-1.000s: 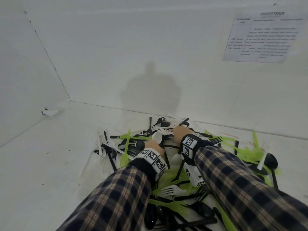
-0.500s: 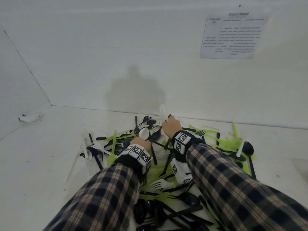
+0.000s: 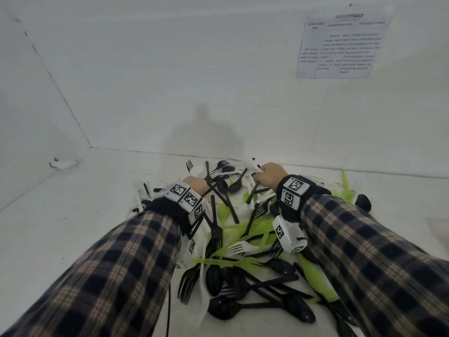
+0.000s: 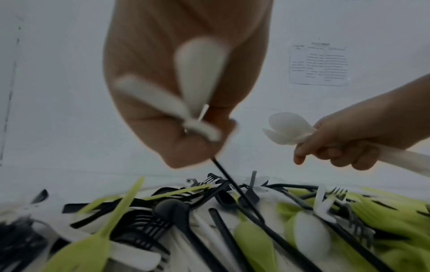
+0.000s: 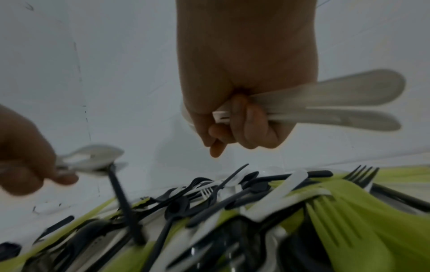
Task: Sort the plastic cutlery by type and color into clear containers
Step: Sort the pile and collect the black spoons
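A tangled pile of black, white and lime-green plastic cutlery (image 3: 233, 239) lies on the white surface. My left hand (image 4: 193, 143) hangs above the pile and grips two or three white spoons (image 4: 200, 73); a black handle (image 4: 235, 185) slants from its fingers down into the pile. My right hand (image 5: 232, 132) grips a bundle of white spoons (image 5: 337, 99), bowls pointing right. In the head view the left hand (image 3: 196, 184) and right hand (image 3: 269, 175) hover over the far part of the pile. No clear container is in view.
White walls close off the back and left, meeting at a corner (image 3: 90, 145). A printed sheet (image 3: 340, 45) hangs on the back wall. A small white scrap (image 3: 63, 164) lies by the left wall. Bare white surface (image 3: 60, 227) lies to the left of the pile.
The hands have drawn apart over the pile, the right one going right with its white spoons. The left hand now holds white spoons with a black handle trailing from it.
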The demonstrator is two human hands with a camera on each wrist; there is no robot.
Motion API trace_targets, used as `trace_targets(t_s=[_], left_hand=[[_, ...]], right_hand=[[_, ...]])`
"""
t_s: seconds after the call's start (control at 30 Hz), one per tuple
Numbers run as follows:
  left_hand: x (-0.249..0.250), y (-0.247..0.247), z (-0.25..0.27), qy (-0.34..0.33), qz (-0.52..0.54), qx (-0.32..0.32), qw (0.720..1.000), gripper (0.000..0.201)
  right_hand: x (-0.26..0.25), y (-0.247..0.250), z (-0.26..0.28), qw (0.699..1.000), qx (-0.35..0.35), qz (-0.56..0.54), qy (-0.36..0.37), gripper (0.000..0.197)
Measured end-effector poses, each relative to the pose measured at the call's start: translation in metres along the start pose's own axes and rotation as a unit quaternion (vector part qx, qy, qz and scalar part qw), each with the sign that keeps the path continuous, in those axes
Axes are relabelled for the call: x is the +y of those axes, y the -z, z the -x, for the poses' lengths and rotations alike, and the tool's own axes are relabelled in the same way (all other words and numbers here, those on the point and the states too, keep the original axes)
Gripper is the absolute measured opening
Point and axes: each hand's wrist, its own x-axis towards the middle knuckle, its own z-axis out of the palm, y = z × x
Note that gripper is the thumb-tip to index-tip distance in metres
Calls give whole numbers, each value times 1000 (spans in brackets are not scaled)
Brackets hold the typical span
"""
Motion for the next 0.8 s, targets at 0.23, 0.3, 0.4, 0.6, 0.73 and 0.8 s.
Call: trace_targets(t_s=[0.23, 0.3, 0.4, 0.6, 0.73, 0.8], left_hand=[[-23, -2, -10, -30, 8, 67, 997, 44], [-25, -3, -8, -34, 1, 69, 997, 50], [-29, -4, -4, -55, -69, 71, 994, 41], [-36, 1, 9, -97, -180, 99, 974, 27], [-40, 4, 8, -111, -206, 99, 967, 26], [-39, 3, 9, -112, -212, 112, 964, 31]], right_hand=[[9, -29, 22, 991, -114, 55, 31, 27], [10, -33, 26, 987, -143, 58, 33, 26], [10, -33, 31, 988, -118, 93, 48, 30], [9, -31, 35, 974, -72, 202, 76, 29], [11, -37, 34, 959, -103, 252, 74, 27], [12, -40, 32, 957, -116, 255, 79, 28]])
